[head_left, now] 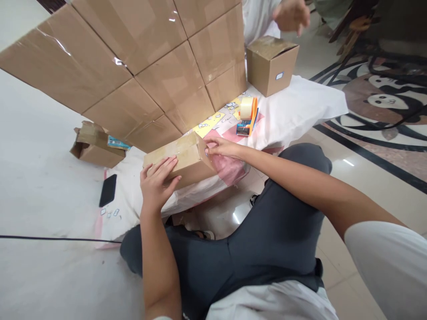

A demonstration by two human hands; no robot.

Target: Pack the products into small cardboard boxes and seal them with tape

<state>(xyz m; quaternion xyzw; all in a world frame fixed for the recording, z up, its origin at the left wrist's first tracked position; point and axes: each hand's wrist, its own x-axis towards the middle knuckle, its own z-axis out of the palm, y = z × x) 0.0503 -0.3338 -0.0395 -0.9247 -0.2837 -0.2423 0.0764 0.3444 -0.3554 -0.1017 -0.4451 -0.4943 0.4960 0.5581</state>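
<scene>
A closed cardboard box (195,171) lies in front of me on the cloth-covered bench, with clear tape along its top. My left hand (156,180) rests on its left part, fingers stretched over the top and thumb toward the near side. At the box's right end is my right hand (220,148), its index finger and thumb apart and touching the end face. Something small and bluish shows by that thumb, too small to make out. An orange and blue tape dispenser (247,116) with a roll of tape sits to the right of the box.
Behind the box rises a stack of taped cartons (163,84). Another person's hand (292,15) is above a carton with a small label (272,66). At left are an open carton (96,146), a blue packet (118,143), a black phone (108,190) and small stickers (109,214).
</scene>
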